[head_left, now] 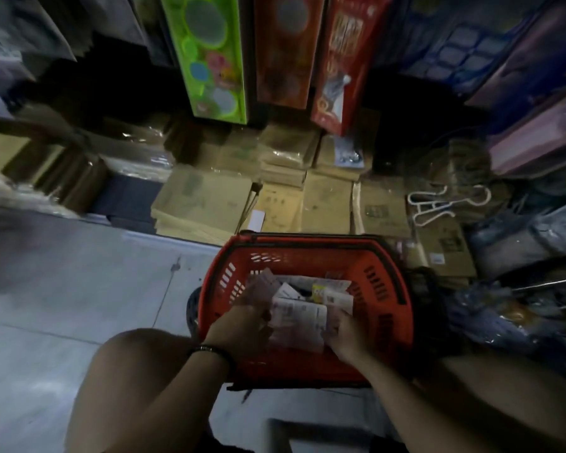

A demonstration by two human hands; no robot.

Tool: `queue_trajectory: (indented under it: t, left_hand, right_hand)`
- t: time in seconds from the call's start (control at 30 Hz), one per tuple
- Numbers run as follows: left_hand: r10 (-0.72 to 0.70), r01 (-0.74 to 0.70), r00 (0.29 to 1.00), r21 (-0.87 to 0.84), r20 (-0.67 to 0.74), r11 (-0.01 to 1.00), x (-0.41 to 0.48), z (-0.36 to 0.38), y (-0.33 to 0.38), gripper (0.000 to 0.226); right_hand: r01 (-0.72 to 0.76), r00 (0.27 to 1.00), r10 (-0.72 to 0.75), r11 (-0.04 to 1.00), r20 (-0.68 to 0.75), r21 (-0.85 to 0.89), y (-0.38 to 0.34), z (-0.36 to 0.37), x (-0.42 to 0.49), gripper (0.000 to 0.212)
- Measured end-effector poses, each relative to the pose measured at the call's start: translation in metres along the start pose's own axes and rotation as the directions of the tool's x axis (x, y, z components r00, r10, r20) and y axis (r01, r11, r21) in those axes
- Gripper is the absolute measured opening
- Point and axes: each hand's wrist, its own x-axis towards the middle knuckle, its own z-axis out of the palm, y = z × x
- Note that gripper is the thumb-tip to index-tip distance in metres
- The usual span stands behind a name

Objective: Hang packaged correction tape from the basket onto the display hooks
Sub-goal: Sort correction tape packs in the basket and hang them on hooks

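Note:
A red plastic basket (386, 308) stands on the floor in front of me, partly filled with white carded packages of correction tape (332, 291). Both my hands are inside it. My left hand (242, 325) grips a fanned bunch of packages (262, 287) at the basket's left side. My right hand (348, 338) holds the right edge of a stack of packages (299, 317) lying between the two hands. No display hooks are visible in this dim, blurred view.
Flat brown cardboard packs (203, 201) lie stacked on the floor behind the basket. Tall green (209, 53) and red boxes (343, 60) stand above them. White hangers (438, 204) and wrapped goods crowd the right. Grey floor (79, 289) opens to the left.

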Motion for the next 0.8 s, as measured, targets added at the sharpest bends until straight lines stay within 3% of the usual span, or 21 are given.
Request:
queue_trajectory:
  t: [0.1, 0.2, 0.33, 0.47, 0.53, 0.63, 0.8]
  left_hand:
    - [-0.011, 0.012, 0.999, -0.021, 0.051, 1.000, 0.010, 0.008, -0.007, 0.034]
    - [-0.022, 0.023, 0.994, -0.014, 0.107, 1.000, 0.013, 0.011, -0.001, 0.038]
    - [-0.038, 0.037, 0.996, 0.011, 0.087, 0.999, 0.018, 0.011, 0.013, 0.060]
    - [-0.027, 0.022, 0.993, 0.036, 0.119, 0.999, 0.024, 0.011, 0.015, 0.046]
    - [-0.022, 0.014, 0.991, 0.055, 0.131, 0.998, 0.027, 0.011, 0.012, 0.042]
    - [-0.062, 0.051, 0.987, 0.077, 0.147, 0.996, 0.030, 0.008, 0.012, 0.051]
    - [-0.083, 0.074, 0.989, 0.077, 0.123, 0.994, 0.034, 0.013, 0.003, 0.036]
  right_hand:
    - [-0.087, 0.996, 0.090, 0.993, 0.031, -0.075, 0.019, 0.020, 0.040, 0.042]
    - [-0.182, 0.983, 0.182, 0.971, -0.016, -0.155, 0.045, 0.041, 0.082, 0.057]
    - [-0.312, 0.950, 0.309, 0.946, -0.038, -0.087, 0.024, 0.051, 0.093, 0.067]
    - [-0.384, 0.923, 0.383, 0.923, -0.039, -0.026, 0.053, 0.076, 0.118, 0.070]
    - [-0.383, 0.924, 0.383, 0.923, -0.017, -0.022, 0.066, 0.085, 0.125, 0.059]
    - [-0.369, 0.930, 0.368, 0.928, 0.028, 0.058, 0.028, 0.068, 0.102, 0.041]
    - [-0.349, 0.936, 0.331, 0.911, 0.116, 0.220, 0.014, 0.061, 0.089, 0.050]
